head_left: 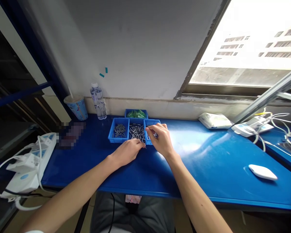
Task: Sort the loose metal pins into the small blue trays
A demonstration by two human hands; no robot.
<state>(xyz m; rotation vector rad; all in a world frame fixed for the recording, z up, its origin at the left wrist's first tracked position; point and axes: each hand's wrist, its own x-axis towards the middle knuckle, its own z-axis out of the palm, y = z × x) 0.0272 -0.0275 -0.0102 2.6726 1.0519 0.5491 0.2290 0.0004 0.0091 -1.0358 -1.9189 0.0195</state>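
The person's left forearm [70,191] and right forearm [191,184] reach out over their dark trousers [133,215] to a long blue bench [72,171]. At the left of the bench lies a white power strip [31,165] trailing cords. To the right sit a white packet [214,120] and a white mouse [262,172], with wide open bench between them and the hands. A clear water bottle [98,102] and a paper cup [76,108] stand along the far edge, left of centre.

Four small blue bins sit together mid-bench. The far bin [136,114] holds green pieces, while the left bin [118,131] and middle bin [137,132] hold loose metal pins [137,132]. The right hand [160,139] hovers over the right bin [151,124], thumb and forefinger pressed together, pinching a small dark piece [155,135]. The left hand [127,152] lies at the near edge of the middle bin, fingers gathered; whether it holds anything cannot be told.
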